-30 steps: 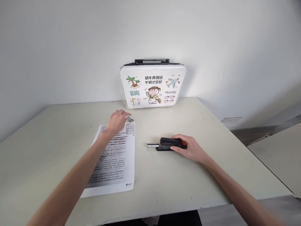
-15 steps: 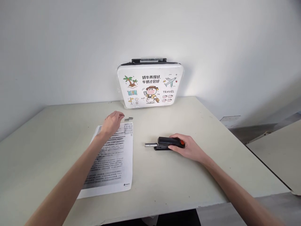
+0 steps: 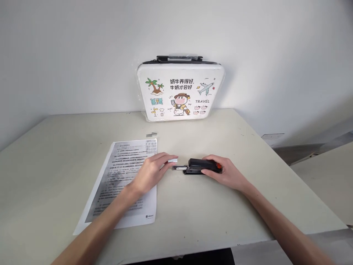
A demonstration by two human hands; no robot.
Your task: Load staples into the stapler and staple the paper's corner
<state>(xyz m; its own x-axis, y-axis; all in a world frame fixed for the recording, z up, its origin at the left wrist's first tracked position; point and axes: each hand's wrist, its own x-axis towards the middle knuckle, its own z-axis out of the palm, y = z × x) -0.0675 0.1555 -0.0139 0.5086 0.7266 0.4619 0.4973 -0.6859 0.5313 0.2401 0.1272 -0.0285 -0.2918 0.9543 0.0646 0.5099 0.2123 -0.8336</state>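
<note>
A black stapler [image 3: 197, 165] with an orange-red patch at its back lies on the table, wrapped by my right hand [image 3: 226, 171]. Its metal staple tray [image 3: 179, 168] sticks out toward the left. Between thumb and fingertips, my left hand [image 3: 154, 167] pinches a small shiny strip of staples [image 3: 173, 160], just above the end of that tray. Whether strip and tray touch, I cannot tell. Under my left wrist and forearm lies a printed sheet of paper [image 3: 121, 180], partly covered. Beyond the sheet's top edge are loose staple strips [image 3: 149, 135].
A white travel case [image 3: 165, 110] with cartoon prints and a black handle stands at the back, against the wall [image 3: 82, 55]. The pale table [image 3: 193, 217] ends close in front of me. To the right, past the table edge, another pale surface [image 3: 325, 184] shows.
My left hand has come from beside the loose staple strips, nearer and to the right, to the stapler's tray, with a strip in its fingers. My right hand still grips the stapler. The view has shifted slightly.
</note>
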